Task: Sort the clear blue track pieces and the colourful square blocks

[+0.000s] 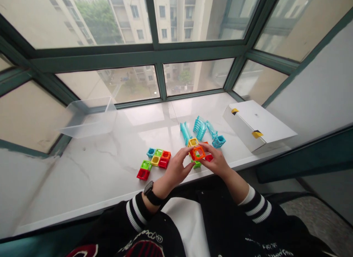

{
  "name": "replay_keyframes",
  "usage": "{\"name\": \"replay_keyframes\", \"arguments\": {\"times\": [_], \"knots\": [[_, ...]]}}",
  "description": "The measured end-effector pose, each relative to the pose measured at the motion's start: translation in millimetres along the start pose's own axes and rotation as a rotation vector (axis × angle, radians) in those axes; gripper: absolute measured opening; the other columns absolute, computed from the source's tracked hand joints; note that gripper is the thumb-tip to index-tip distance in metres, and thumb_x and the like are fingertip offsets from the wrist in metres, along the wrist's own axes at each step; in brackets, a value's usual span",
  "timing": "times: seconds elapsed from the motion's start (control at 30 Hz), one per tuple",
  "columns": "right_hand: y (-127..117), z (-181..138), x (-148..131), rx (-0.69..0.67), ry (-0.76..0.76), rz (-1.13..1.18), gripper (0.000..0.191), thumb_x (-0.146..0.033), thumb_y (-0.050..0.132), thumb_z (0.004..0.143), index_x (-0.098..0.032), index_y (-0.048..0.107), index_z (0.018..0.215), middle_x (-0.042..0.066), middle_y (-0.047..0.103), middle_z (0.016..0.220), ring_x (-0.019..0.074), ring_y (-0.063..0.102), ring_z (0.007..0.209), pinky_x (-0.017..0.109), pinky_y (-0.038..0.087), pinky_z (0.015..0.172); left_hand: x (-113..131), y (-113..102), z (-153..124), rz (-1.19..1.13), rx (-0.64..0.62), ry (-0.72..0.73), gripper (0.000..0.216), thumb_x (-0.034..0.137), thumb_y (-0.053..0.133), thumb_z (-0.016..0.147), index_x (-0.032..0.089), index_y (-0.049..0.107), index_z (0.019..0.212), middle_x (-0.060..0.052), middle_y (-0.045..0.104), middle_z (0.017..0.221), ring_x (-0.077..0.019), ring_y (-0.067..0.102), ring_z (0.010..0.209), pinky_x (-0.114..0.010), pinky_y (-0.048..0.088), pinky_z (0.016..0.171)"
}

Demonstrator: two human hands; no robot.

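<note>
An orange open-framed toy block (pixel 202 157) is pinched between my two hands near the sill's front edge. My left hand (pixel 178 168) grips it from the left, thumb and index finger curled, a black watch on the wrist. From the right, my right hand (pixel 217 162) closes its fingers on the same block. Close around my fingertips are a yellow block (pixel 193 141), a green block (pixel 196 165) and a red block (pixel 209 158), partly hidden; I cannot tell whether they are joined to the orange one. Left of my hands lies a cluster of coloured blocks (pixel 155 161).
Behind my hands lie a straight clear-blue track piece (pixel 185 132), a curved ribbed one (pixel 200 128), a narrow one (pixel 211 129) and a blue block (pixel 218 141). A clear plastic bin (pixel 88 128) stands far left, a white box (pixel 256 120) right. Windows rise behind the marble sill (pixel 110 176).
</note>
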State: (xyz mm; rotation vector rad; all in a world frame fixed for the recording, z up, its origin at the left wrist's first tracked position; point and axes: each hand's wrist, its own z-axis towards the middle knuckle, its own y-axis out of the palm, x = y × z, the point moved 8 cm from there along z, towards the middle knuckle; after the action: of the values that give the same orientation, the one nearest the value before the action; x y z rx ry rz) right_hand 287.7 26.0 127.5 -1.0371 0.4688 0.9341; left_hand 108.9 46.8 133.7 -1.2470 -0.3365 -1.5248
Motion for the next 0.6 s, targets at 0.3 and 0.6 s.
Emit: {"name": "replay_keyframes", "arguments": {"times": [0.3, 0.6], "knots": [[-45, -15, 43, 0.089, 0.086, -0.081, 0.050, -0.027, 0.072, 0.089, -0.025, 0.065, 0.139, 0.011, 0.070, 0.133, 0.0277, 0.072, 0.113, 0.044, 0.062, 0.099, -23, 44, 11, 0.045, -0.149, -0.043, 0.078, 0.018, 0.071, 0.091, 0.029, 0.039, 0.161, -0.013, 0.050, 0.162, -0.0320, 0.050, 0.149, -0.057, 0.042, 0.124], [-40, -14, 101, 0.124, 0.247, -0.158, 0.053, -0.028, 0.070, 0.086, -0.023, 0.066, 0.139, 0.011, 0.073, 0.130, 0.0267, 0.075, 0.107, 0.046, 0.063, 0.099, -46, 57, 4, 0.152, -0.211, -0.002, 0.059, 0.014, 0.072, 0.087, 0.027, 0.061, 0.143, -0.015, 0.060, 0.150, -0.0337, 0.058, 0.139, -0.060, 0.048, 0.118]]}}
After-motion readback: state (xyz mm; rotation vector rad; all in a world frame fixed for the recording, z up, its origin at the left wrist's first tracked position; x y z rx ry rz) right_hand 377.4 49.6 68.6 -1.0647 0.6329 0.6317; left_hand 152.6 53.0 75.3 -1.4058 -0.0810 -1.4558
